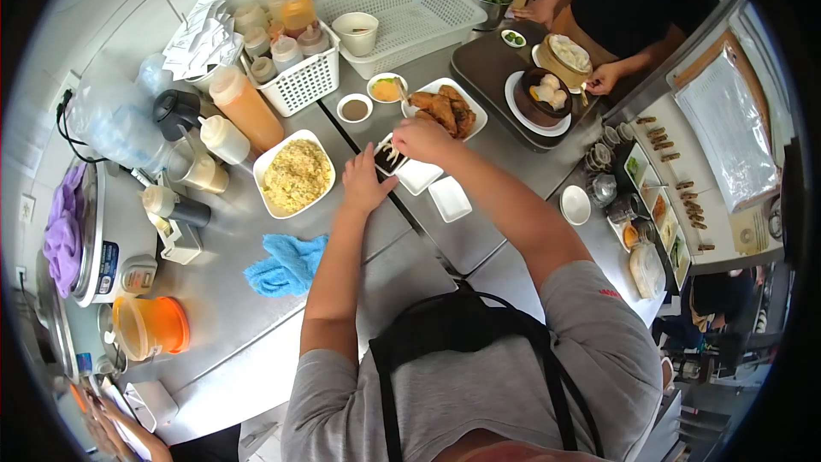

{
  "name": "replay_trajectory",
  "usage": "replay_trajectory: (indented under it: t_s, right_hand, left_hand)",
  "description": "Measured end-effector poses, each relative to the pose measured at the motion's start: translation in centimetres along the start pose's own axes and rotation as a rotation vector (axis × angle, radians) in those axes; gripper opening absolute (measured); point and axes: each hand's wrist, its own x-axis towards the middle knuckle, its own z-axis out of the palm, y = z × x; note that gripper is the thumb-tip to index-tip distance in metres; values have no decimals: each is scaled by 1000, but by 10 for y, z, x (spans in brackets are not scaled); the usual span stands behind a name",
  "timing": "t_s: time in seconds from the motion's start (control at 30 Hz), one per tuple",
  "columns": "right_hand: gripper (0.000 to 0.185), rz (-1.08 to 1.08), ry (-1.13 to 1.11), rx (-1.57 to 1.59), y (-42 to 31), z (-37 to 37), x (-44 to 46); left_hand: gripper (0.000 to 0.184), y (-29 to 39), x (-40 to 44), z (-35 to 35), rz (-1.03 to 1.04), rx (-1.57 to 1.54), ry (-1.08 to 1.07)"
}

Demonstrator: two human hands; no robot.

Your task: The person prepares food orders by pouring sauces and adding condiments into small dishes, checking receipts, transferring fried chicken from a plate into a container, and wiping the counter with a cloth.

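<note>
My left hand [366,182] lies with its fingers stretched out against the near-left side of a small white dish of dark sauce [385,159] with pale strips in it. Over the dish's right edge, my right hand [425,142] is closed in a pinch; its fingertips are partly hidden, and what they hold cannot be made out. Just beyond it sits a white dish of fried chicken pieces [453,104]. Two small white square dishes [450,199] lie below my right forearm. To the left stands a white bowl of fried rice [295,178].
Small bowls of brown sauce [354,108] and orange garnish [386,88] sit behind. Sauce bottles [245,107] and a bottle basket [301,85] stand left, a blue cloth [286,263] nearer. A co-worker's hand [604,79] touches a steamer [566,58] on a dark tray [487,77].
</note>
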Motion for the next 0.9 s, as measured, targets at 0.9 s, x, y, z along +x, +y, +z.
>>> replay_trajectory:
  t_s: [0.9]
  right_hand:
    - [25, 166, 133, 299, 36, -12, -71]
  left_hand:
    - [82, 1, 12, 22, 140, 115, 24]
